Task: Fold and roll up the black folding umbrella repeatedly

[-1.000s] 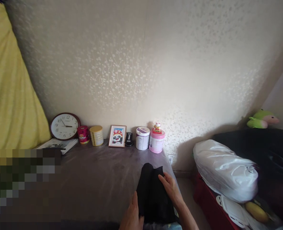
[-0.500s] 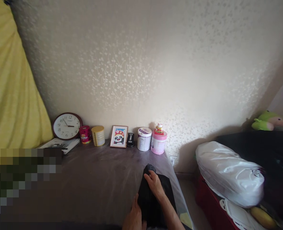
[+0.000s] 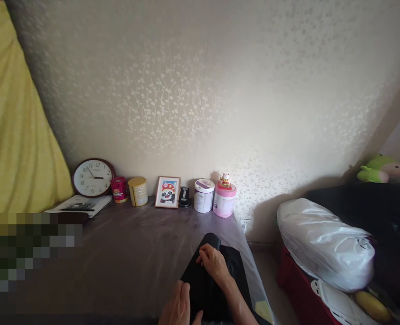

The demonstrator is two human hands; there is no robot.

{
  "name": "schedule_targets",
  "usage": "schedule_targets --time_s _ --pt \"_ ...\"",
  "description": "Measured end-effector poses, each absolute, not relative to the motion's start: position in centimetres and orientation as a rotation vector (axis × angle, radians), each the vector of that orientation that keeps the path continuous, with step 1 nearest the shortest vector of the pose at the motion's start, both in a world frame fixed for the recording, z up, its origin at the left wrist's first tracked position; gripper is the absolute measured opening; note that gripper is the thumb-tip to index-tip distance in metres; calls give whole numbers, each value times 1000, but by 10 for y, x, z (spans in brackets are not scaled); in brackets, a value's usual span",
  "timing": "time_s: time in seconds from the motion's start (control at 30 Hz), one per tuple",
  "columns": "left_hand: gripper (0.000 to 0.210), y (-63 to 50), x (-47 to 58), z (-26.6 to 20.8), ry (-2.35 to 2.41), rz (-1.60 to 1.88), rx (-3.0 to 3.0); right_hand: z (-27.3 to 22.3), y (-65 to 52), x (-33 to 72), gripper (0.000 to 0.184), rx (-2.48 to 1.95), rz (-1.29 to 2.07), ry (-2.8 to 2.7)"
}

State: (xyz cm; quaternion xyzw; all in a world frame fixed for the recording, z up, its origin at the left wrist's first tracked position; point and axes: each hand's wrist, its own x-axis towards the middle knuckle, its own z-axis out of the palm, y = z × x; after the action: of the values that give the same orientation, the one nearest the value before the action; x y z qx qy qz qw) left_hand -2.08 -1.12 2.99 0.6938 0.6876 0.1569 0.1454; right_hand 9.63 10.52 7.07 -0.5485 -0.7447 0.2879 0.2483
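Note:
A piece of black cloth (image 3: 203, 289) lies on the right part of the covered table, partly folded over on itself at its far end; whether it is a garment or a bag I cannot tell. My right hand (image 3: 214, 264) rests on its upper part, fingers curled in and pinching at the fold. Down at the cloth's near left edge is my left hand (image 3: 177, 302), its thumb over the cloth and its fingers along the outer side. The lower parts of both hands' grip are hidden.
Along the wall stand a clock (image 3: 94, 178), a magenta tin (image 3: 119, 190), a yellow-lidded can (image 3: 138, 192), a framed panda picture (image 3: 167, 192), a white tub (image 3: 204, 197) and a pink tub (image 3: 224, 204). A white plastic bag (image 3: 321, 243) sits on a red box (image 3: 296, 289) to the right.
My left hand has moved left and toward me, and the black cloth's left edge has spread out with it. My right hand has shifted slightly nearer, its fingers more curled.

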Motion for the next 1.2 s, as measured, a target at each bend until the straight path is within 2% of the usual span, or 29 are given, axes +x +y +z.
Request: schedule_targets --time_s 0.1,0.27,0.53,0.9,1.1,1.2 --pt "48 -3 -17 31 1910 589 2211 72 102 93 22 -1536 647 -2104" --pt "74 14 -2 11 1816 564 2221 71 93 93 22 -1490 558 -2186" --pt "75 18 15 -30 1959 580 2141 61 84 110 25 -1099 311 -2314" --pt "84 17 10 -5 1821 432 1887 42 142 112 32 -1213 317 -2304" --pt "62 12 3 -3 1757 468 1735 42 162 110 35 -1312 266 -2348" --pt "63 11 3 1 1752 452 1701 44 171 108 33 -1391 161 -2348"
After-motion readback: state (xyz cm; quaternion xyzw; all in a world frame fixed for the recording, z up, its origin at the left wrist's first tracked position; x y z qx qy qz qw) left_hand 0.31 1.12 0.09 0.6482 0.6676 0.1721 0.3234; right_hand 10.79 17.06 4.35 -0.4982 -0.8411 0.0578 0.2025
